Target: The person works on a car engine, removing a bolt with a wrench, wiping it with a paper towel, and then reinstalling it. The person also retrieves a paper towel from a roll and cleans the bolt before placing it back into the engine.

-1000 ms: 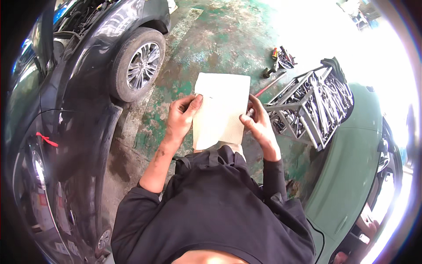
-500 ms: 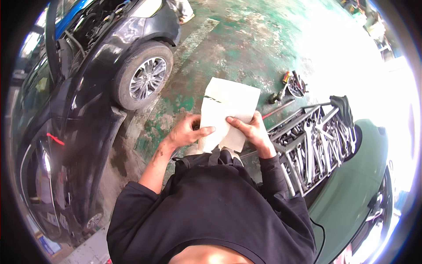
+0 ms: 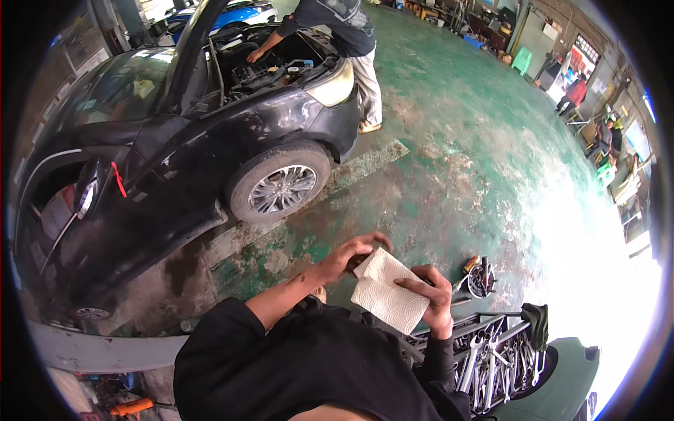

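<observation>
A white embossed paper towel point(image 3: 390, 300), folded into a small pad, is in front of my body. My right hand point(image 3: 437, 300) grips its right side, the thumb lying flat across the top. At the upper left corner of the towel, my left hand point(image 3: 354, 257) has its fingers curled at a folded edge. Part of those fingers is hidden behind the paper. Dark smudges show on both hands.
A black car point(image 3: 203, 151) with its hood raised stands on the left; a person point(image 3: 340, 31) leans over its engine bay. Right of me are a rack of wrenches point(image 3: 498, 365), a round tool container point(image 3: 481, 281) and a green car panel point(image 3: 562, 379).
The paper towel has gone from a larger sheet to a smaller folded pad. My left hand has shifted to its upper corner. The view has tilted up, showing the person at the car.
</observation>
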Demonstrator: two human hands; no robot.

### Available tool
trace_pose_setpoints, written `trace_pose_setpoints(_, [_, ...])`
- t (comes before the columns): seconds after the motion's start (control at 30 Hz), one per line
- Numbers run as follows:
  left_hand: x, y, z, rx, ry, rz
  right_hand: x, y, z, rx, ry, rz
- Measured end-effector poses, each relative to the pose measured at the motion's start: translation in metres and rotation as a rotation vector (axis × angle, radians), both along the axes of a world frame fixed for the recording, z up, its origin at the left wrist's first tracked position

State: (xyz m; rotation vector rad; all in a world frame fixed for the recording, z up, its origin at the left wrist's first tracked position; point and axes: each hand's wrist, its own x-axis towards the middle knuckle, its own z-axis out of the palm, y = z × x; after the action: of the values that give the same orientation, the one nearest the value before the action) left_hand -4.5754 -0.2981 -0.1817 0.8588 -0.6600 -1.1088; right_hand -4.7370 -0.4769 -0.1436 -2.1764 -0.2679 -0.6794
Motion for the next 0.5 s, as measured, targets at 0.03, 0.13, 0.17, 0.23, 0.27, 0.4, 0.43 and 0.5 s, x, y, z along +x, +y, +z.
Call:
trace_pose_setpoints(0.03, [0.005, 0.001, 0.001, 0.138, -0.15, 0.039, 0.004, 0.0, 0.005, -0.062, -0.012, 0.0])
trace_pose_setpoints(0.13, [0.011, -0.002, 0.005, 0.436, -0.637, 0.176, 0.014, 0.003, 0.011, -0.243, -0.046, -0.023])
trace_pose_setpoints(0.17, [0.016, -0.002, 0.006, 0.357, -0.624, 0.163, 0.017, 0.002, 0.009, -0.225, -0.032, -0.013])
trace_pose_setpoints(0.23, [0.029, -0.001, 0.009, 0.339, -0.554, 0.181, 0.02, 0.0, 0.0, -0.095, 0.07, -0.11])
trace_pose_setpoints(0.27, [0.037, 0.0, 0.011, 0.252, -0.542, 0.271, 0.02, 0.004, -0.008, 0.19, 0.188, -0.209])
trace_pose_setpoints(0.4, [0.054, 0.001, 0.012, 0.305, -1.026, 0.516, 0.027, -0.01, -0.024, 1.028, 0.442, -0.482])
trace_pose_setpoints(0.43, [0.054, 0.0, 0.01, 0.327, -1.049, 0.527, 0.03, -0.008, -0.028, 1.084, 0.424, -0.464])
trace_pose_setpoints(0.5, [0.05, -0.005, 0.005, 0.363, -1.015, 0.524, 0.032, 0.002, -0.032, 0.971, 0.426, -0.324])
